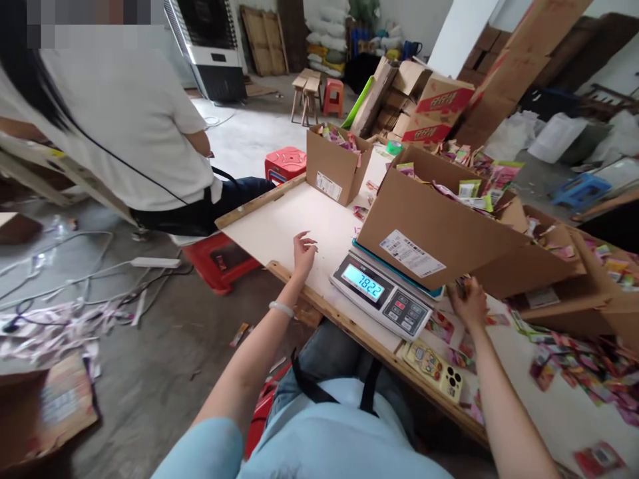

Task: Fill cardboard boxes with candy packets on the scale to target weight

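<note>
With the left grip (304, 255) wide and empty, the right grip (469, 306), contents unclear, should avoid pressing the scale (385, 298) beneath the carton (449, 229).

Open white tabletop (279, 223) left of the scale (382, 289) — large carton (439, 226) blocking beyond.

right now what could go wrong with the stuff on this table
The large carton overhangs the digital scale, so a bump might tip it or upset the reading. Packets poke above its open top and could spill. The phone lies near the table's edge, where a forearm or sleeve might knock it off.
</note>
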The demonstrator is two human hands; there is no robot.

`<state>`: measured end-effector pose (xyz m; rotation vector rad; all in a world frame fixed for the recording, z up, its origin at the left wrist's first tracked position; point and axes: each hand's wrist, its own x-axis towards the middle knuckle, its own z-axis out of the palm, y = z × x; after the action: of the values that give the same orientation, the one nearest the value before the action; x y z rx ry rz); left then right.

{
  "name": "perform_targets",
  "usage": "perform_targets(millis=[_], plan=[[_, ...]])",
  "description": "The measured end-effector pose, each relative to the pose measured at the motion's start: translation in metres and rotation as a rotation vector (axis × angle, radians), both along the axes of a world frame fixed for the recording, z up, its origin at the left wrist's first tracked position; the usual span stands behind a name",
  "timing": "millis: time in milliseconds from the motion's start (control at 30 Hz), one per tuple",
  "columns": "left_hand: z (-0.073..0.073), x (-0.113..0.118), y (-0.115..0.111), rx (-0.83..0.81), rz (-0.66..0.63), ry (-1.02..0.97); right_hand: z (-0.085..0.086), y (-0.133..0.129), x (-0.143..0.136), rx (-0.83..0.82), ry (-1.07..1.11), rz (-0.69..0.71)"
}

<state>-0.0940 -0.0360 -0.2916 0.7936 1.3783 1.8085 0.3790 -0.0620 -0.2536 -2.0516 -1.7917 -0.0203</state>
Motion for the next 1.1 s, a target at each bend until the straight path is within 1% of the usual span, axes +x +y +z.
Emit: perform_targets(millis=[33, 67, 100, 167, 233, 333, 400, 433, 467, 500, 533, 567, 633, 700, 733, 767, 800, 833, 867, 900, 933, 1033, 1100], plan=[[0.0, 0.0, 0.0, -0.005, -0.001, 0.007, -0.021, 0.001, -0.001, -0.038, 0.021, -0.058], [0.0, 0.0, 0.0, -0.009, 0.003, 0.012, -0.037, 0.002, -0.003, -0.075, 0.032, -0.107], [0.0, 0.0, 0.0, -0.013, 0.01, 0.015, -0.048, 0.002, -0.005, -0.104, 0.037, -0.139], [0.0, -0.001, 0.0, -0.017, 0.034, 0.012, -0.059, 0.001, -0.008, -0.128, 0.042, -0.165], [0.0, -0.001, 0.001, -0.025, 0.066, 0.003, -0.061, -0.001, -0.009, -0.117, 0.042, -0.193], [0.0, -0.001, 0.001, -0.038, 0.079, 0.015, -0.058, -0.002, -0.007, -0.075, 0.055, -0.253], [0.002, 0.0, 0.0, -0.037, 0.063, 0.03, -0.05, -0.001, -0.005, -0.045, 0.083, -0.261], [0.003, -0.001, 0.0, -0.031, 0.055, 0.032, -0.043, 0.001, -0.004, -0.025, 0.103, -0.252], [0.004, -0.001, 0.0, -0.023, 0.05, 0.031, -0.033, 0.005, -0.003, 0.005, 0.125, -0.236], [0.005, -0.002, 0.001, -0.014, 0.048, 0.033, -0.018, 0.009, -0.002, 0.05, 0.148, -0.216], [0.005, -0.004, 0.002, -0.007, 0.05, 0.039, 0.001, 0.014, -0.001, 0.112, 0.169, -0.193], [0.005, -0.006, 0.003, -0.003, 0.054, 0.049, 0.026, 0.021, 0.0, 0.186, 0.185, -0.171], [0.005, -0.009, 0.007, -0.004, 0.062, 0.069, 0.086, 0.036, -0.001, 0.354, 0.219, -0.108], [0.005, -0.011, 0.011, -0.01, 0.056, 0.076, 0.152, 0.054, -0.006, 0.481, 0.263, 0.006], [0.006, -0.012, 0.011, -0.011, 0.051, 0.076, 0.184, 0.065, -0.011, 0.511, 0.284, 0.084], [0.006, -0.012, 0.011, -0.012, 0.046, 0.076, 0.212, 0.077, -0.017, 0.515, 0.291, 0.162], [0.007, -0.012, 0.011, -0.014, 0.043, 0.077, 0.235, 0.089, -0.024, 0.499, 0.273, 0.228], [0.008, -0.012, 0.01, -0.016, 0.046, 0.076, 0.253, 0.102, -0.031, 0.467, 0.223, 0.272], [0.008, -0.012, 0.009, -0.02, 0.055, 0.072, 0.266, 0.114, -0.039, 0.429, 0.149, 0.302], [0.008, -0.012, 0.008, -0.023, 0.066, 0.065, 0.274, 0.124, -0.047, 0.391, 0.059, 0.331], [0.007, -0.012, 0.007, -0.027, 0.078, 0.055, 0.278, 0.134, -0.056, 0.357, -0.039, 0.362], [0.005, -0.012, 0.007, -0.033, 0.1, 0.033, 0.278, 0.148, -0.082, 0.285, -0.283, 0.507], [0.004, -0.012, 0.008, -0.028, 0.096, 0.029, 0.28, 0.145, -0.098, 0.191, -0.359, 0.544]])
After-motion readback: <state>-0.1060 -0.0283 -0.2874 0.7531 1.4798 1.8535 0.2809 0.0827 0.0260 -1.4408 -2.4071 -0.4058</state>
